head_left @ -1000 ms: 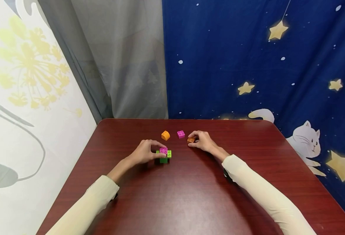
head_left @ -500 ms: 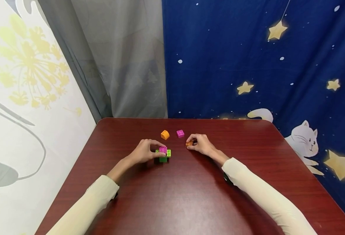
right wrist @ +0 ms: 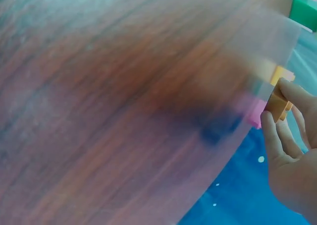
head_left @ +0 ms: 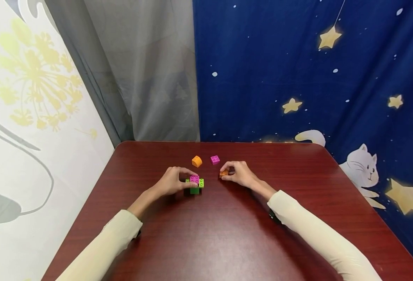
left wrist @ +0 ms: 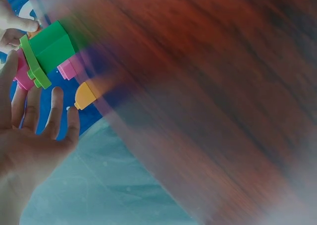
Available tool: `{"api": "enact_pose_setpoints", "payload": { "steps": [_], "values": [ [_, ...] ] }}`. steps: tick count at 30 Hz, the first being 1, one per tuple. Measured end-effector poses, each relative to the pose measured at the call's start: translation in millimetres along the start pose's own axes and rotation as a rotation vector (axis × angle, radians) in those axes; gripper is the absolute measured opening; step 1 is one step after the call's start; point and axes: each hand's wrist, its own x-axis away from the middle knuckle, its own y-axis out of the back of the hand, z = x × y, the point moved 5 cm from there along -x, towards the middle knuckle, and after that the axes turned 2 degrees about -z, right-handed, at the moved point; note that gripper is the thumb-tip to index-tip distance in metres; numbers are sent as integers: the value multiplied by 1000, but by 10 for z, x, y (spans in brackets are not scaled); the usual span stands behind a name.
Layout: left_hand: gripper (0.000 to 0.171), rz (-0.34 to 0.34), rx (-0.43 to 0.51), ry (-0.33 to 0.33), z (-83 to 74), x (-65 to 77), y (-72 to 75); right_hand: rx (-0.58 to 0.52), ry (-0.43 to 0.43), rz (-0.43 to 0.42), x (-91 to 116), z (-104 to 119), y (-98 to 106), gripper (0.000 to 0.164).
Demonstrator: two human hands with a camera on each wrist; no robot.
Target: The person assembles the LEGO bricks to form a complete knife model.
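On a glossy wood-grained table (head_left: 210, 230), a person's left hand (head_left: 170, 182) grips a studded plastic stack (head_left: 194, 179) by its top; nearby, the right hand (head_left: 240, 174) pinches a boxy orange brick (head_left: 224, 174). Beyond lie a curved block (head_left: 197, 161) and pink brick (head_left: 215, 159).

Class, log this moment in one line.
left hand: holds brick stack; right hand: pinches dark-orange brick; farther back: curved orange brick, loose pink brick

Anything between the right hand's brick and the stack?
Nothing visible: the head view shows only tabletop between the orange brick and the stack. The loose pink brick and curved brick lie farther back, off that line.
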Motion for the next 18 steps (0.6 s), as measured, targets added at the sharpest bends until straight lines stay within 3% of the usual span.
{"api": "enact_pose_setpoints", "payload": {
  "steps": [9,18],
  "values": [
    [37,-5,5,8,19,1,-4,-29,34,-14,-29,205,60,21],
    [37,-23,-11,-8,4,9,-3,-172,44,22,-56,418,31,21]
  ]
}}
